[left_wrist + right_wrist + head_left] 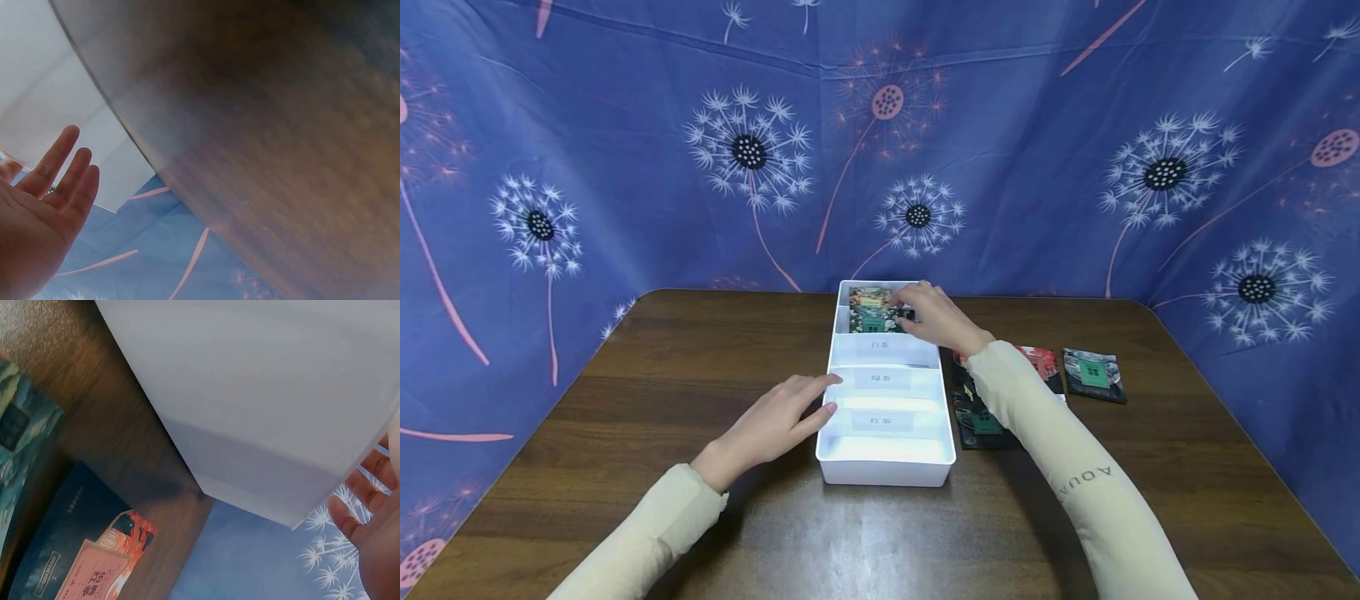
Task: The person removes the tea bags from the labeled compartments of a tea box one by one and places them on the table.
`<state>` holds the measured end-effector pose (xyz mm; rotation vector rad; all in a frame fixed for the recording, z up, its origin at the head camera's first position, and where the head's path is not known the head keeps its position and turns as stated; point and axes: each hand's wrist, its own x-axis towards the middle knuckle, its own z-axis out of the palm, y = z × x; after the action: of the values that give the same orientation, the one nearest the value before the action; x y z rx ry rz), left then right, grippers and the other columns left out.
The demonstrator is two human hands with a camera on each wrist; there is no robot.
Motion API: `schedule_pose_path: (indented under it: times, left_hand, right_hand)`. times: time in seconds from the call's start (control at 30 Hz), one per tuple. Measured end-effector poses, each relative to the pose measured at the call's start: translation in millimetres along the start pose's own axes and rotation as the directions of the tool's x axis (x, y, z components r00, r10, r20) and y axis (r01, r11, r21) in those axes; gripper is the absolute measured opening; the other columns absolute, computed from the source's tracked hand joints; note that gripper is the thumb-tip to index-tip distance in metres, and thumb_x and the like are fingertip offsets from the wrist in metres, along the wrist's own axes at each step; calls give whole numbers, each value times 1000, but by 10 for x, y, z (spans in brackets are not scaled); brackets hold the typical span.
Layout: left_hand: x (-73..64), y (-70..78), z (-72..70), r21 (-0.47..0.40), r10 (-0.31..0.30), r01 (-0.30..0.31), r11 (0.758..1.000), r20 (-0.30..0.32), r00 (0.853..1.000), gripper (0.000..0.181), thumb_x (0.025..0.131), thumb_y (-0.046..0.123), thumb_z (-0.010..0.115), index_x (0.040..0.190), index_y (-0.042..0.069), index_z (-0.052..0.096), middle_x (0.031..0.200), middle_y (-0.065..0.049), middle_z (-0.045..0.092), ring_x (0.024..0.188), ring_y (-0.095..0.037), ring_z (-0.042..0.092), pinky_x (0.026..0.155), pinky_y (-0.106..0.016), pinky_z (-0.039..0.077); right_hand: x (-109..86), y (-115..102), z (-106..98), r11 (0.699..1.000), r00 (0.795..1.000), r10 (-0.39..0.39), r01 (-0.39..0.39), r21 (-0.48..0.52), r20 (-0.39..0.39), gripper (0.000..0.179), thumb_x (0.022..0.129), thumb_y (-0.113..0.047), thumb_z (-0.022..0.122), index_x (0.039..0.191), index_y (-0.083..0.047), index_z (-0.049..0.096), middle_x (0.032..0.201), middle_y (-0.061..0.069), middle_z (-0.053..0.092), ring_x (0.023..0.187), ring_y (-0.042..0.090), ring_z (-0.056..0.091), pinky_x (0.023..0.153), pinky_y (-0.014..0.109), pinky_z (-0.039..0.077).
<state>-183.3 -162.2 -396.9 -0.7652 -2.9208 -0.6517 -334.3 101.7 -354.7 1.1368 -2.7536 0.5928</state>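
A long white divided box (886,472) stands on the table, its compartments marked with printed Chinese labels. My right hand (936,317) reaches over the right wall into the far end and pinches the right edge of a dark flowered tea packet (872,322) with a green label. Another tea packet (869,296) is behind it. The right wrist view shows the right hand (378,519) beyond the box's wall, fingertips partly hidden. My left hand (775,419) has its fingers extended against the box's left rim; the left wrist view shows that hand (47,206) beside the white wall.
Right of the box lie several tea packets, partly under my right sleeve: a dark one with a green label (983,423), a red-topped one (1040,360) and one farther right (1093,375). A blue dandelion-print cloth (1000,167) hangs behind the wooden table (625,417).
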Motion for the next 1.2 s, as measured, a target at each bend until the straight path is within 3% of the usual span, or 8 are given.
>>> schedule_pose_path:
  times: [0.43,0.77,1.0,1.2]
  left_hand:
    - [-4,2,-7,-5,8,-8,1000,-2,1000,52,94,56,30,135,27,42,132,8,50,119,-14,48,99,-39,40]
    - [3,0,3,-3,19,-19,1000,-8,1000,53,93,56,30,135,27,43,131,7,51,118,-14,49,98,-39,41]
    - [6,-9,14,1,23,-23,1000,-14,1000,53,93,57,29,134,27,43,131,7,50,118,-14,49,98,-39,41]
    - [6,-5,10,4,18,-18,1000,-11,1000,54,93,58,28,135,27,43,131,7,50,119,-14,49,98,-39,41]
  right_hand:
    - [46,-17,33,1000,1000,-28,27,-12,-6,26,87,-11,60,113,-8,60,116,7,60,114,26,49,102,50,31]
    - [60,-34,49,999,999,-34,33,-7,-5,26,85,-8,61,112,-8,61,114,6,61,116,24,49,111,47,19]
    - [70,-61,73,999,999,-33,33,-1,-4,26,85,-12,64,110,-10,61,107,4,63,98,21,53,89,40,41]
    - [71,-84,87,1000,1000,-10,10,-13,3,25,85,-12,64,110,-11,61,100,3,63,92,20,51,79,36,44]
